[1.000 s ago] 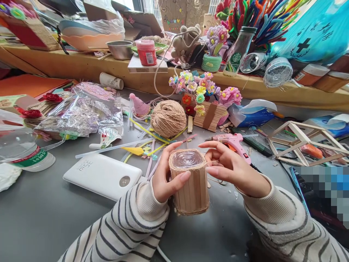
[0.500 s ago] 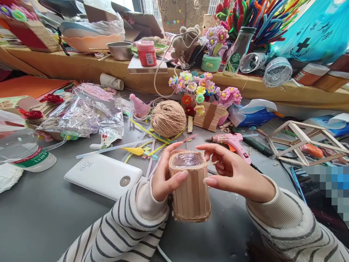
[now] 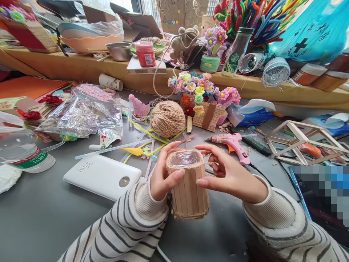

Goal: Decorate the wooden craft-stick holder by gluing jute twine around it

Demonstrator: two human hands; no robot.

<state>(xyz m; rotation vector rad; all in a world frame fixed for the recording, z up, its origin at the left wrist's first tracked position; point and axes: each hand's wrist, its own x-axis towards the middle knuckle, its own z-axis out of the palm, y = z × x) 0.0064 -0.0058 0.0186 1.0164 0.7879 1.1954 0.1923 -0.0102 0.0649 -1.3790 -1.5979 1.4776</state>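
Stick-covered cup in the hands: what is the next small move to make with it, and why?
Probably press the twine strand down onto the upper rim of the stick-covered cup. The left hand grips the cup upright, twine already rings that rim, and the right hand seems to pinch the strand where it stands off the rim's right side.

Cluttered grey tabletop [image 3: 40, 218], long wooden ledge [image 3: 81, 67] behind, daylit window [image 3: 127, 3] at the top edge.
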